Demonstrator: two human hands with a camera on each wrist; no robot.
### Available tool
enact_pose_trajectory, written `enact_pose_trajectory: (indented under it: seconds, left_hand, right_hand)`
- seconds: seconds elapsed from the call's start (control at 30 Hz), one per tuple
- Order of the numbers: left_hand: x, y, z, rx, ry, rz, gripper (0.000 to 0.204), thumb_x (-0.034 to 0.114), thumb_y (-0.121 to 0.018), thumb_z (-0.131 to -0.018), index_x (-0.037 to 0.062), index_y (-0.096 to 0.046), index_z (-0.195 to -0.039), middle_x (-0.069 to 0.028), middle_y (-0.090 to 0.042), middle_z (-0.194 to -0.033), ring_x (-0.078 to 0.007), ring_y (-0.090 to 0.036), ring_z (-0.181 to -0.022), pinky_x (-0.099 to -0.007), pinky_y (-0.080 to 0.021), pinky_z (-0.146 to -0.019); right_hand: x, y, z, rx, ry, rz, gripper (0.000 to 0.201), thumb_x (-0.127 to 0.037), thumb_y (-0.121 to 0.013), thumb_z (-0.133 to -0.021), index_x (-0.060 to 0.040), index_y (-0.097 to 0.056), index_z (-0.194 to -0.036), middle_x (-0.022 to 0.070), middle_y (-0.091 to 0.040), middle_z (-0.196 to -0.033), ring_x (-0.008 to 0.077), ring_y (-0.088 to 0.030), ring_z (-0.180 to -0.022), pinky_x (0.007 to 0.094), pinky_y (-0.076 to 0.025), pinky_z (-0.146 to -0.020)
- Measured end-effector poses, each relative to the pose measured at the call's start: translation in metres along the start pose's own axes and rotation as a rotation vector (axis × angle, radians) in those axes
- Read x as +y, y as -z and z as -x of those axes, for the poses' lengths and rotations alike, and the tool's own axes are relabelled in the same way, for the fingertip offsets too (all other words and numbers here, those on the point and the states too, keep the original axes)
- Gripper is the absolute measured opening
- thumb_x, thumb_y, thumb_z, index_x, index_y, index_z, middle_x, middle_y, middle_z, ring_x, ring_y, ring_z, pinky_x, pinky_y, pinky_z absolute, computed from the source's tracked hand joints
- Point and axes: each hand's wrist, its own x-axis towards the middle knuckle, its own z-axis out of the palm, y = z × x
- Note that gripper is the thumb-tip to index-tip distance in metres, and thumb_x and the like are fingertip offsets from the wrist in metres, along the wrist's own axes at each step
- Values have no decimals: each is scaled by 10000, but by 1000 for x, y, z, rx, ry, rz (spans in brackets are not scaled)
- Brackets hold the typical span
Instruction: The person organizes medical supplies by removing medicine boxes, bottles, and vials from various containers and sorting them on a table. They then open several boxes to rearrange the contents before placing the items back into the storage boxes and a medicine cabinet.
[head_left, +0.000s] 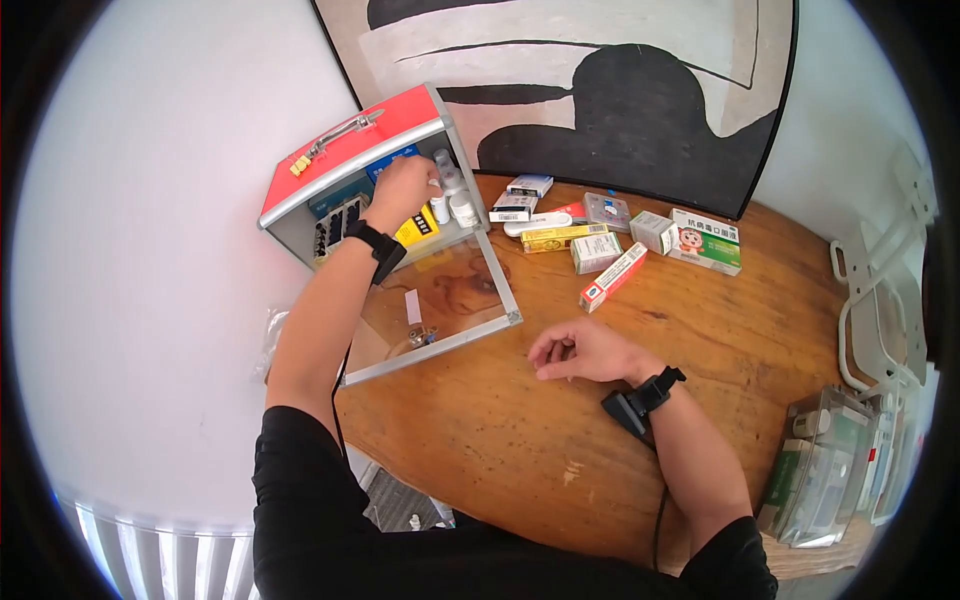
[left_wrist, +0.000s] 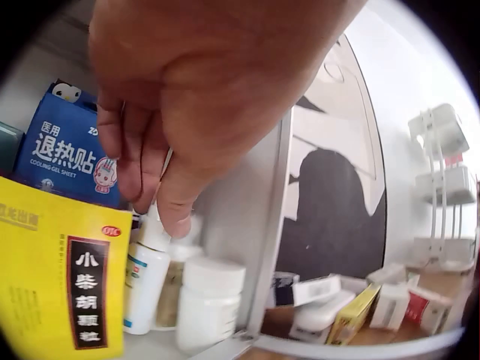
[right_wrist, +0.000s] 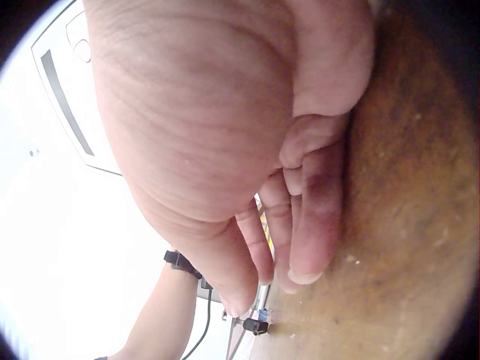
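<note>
A red-topped case (head_left: 405, 112) with silver edges stands at the left, its clear door (head_left: 470, 285) lowered onto the table. My left hand (head_left: 405, 188) reaches inside it. In the left wrist view, thumb and fingers pinch the slim top of a small white bottle (left_wrist: 147, 289), which stands upright. Beside this bottle is a wider white bottle (left_wrist: 210, 304). A yellow packet (left_wrist: 64, 274) leans in front, and a blue cooling gel sheet box (left_wrist: 67, 154) stands behind. My right hand (head_left: 585, 350) rests on the table with loosely curled fingers, holding nothing.
Several medicine boxes lie in a group right of the case, among them a green-and-white box (head_left: 706, 242) and a red-and-white box (head_left: 613, 278). A framed picture (head_left: 640, 120) leans behind. A clear plastic bin (head_left: 825, 470) and a white rack (head_left: 880, 290) stand at the right.
</note>
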Motion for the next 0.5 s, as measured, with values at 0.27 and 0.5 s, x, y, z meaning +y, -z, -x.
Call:
enact_pose_trajectory:
  seconds: [0.27,0.5]
  left_hand:
    - [-1,-23,-14,119,-2,-323,181,142,-781,-848,-4,-796,-953,-233,-791,-972,-415,-786,-937,-488,-638,-852]
    - [3,-15,-8,178,-165,-386,204,119,-756,-837,44,-792,-1023,-161,-764,-1053,-363,-756,-1047,-487,-622,-883]
  right_hand:
    - [3,-1,0,4,-29,-18,293,-191,-884,-926,-32,-784,-1151,24,-771,-969,106,-689,-857,280,-588,-728]
    - [-1,0,1,5,-7,8,298,-215,-882,-929,-36,-785,-1146,25,-778,-962,112,-698,-851,292,-584,-750]
